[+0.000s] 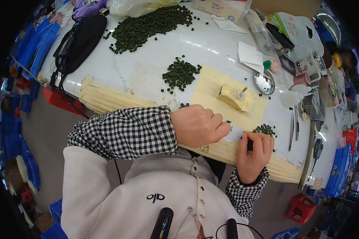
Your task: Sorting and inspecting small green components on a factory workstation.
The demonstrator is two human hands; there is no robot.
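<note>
My left hand (199, 126) is curled over the front edge of the table, its thumb and forefinger pressed together; whatever they hold is too small or hidden to make out. Beside it, my right hand (254, 154) has its fingers bent round a small dark object (249, 145), mostly covered by the fingers. Beyond my right fingers lies a little heap of small dark green pieces (264, 129). A cream block with a short peg (236, 98) stands on a cream sheet (205, 89) past both hands. Another heap of green pieces (180, 75) lies left of that sheet.
A large pile of green pieces (151, 28) spreads at the back left, near a black cloth bag (83, 44). To the right are a round metal dish (263, 83), tweezers (292, 129), clear bottles (293, 95) and a pink thread spool (302, 79). Padding (111, 97) lines the table's front edge.
</note>
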